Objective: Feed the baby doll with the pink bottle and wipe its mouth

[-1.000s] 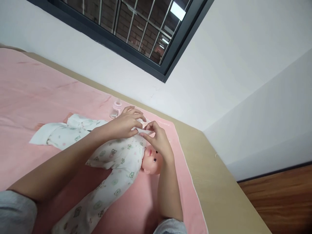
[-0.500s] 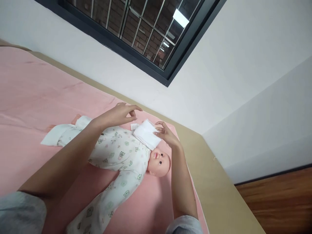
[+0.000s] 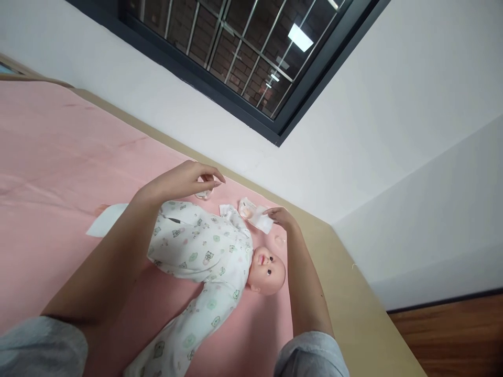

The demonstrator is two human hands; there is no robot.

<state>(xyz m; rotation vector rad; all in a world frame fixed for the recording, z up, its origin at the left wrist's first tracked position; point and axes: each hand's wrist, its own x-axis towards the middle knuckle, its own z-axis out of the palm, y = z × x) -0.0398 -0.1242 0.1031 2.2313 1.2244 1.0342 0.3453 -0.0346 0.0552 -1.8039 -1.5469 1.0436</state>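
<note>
A baby doll (image 3: 220, 246) in white printed clothes lies on its back on the pink blanket (image 3: 39, 141), its head towards the right. My right hand (image 3: 282, 215) has its fingers closed at the edge of a small white cloth (image 3: 262, 221) beyond the doll's shoulder. Touching that cloth is a small whitish printed packet (image 3: 247, 208); its kind is unclear. My left hand (image 3: 188, 179) hovers over the doll's far side, fingers apart and curved, holding nothing. Partly hidden under it is a clear round object (image 3: 203, 195). A small clear disc-like thing (image 3: 280, 241) lies near my right wrist.
The blanket covers a tan tabletop (image 3: 338, 293), whose edge shows along the back and right. Behind rises a white wall (image 3: 314, 173) with a dark-framed, barred window (image 3: 236, 57). A brown wood-grain surface (image 3: 451, 335) is at lower right.
The white cloth has moved from over the doll's near shoulder area to the blanket beyond it, uncovering the packet. My right hand has shifted with it. The view has turned slightly.
</note>
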